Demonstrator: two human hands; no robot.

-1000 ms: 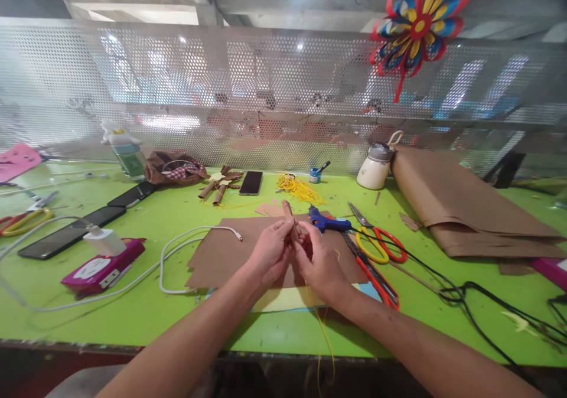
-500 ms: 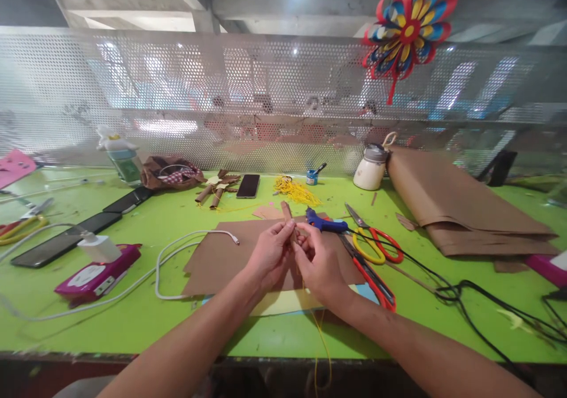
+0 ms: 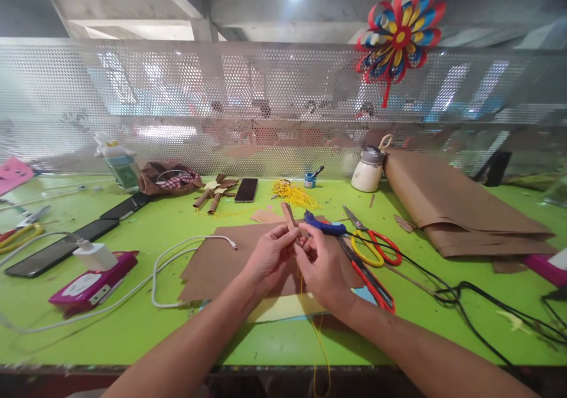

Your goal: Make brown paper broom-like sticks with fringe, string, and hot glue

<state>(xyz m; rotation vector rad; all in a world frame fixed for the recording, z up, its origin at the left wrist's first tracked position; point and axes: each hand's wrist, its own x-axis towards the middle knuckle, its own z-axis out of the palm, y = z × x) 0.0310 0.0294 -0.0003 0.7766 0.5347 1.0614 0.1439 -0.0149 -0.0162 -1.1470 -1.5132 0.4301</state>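
Left hand (image 3: 271,251) and right hand (image 3: 322,263) pinch a narrow brown paper strip (image 3: 289,215) between fingertips, above a brown sheet (image 3: 215,262). Yellow thread (image 3: 317,322) dangles below them; a blue glue gun (image 3: 328,227) lies just beyond the right hand, scissors (image 3: 355,218) beside it.

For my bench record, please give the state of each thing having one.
Left hand: pinching brown paper strip
Right hand: pinching it too
Power strip: charger plugged in
Bottle: upright, lidded
Central phone: screen dark
Glue gun: lying down
Right-side scissors: apparently shut
Large brown paper: folded
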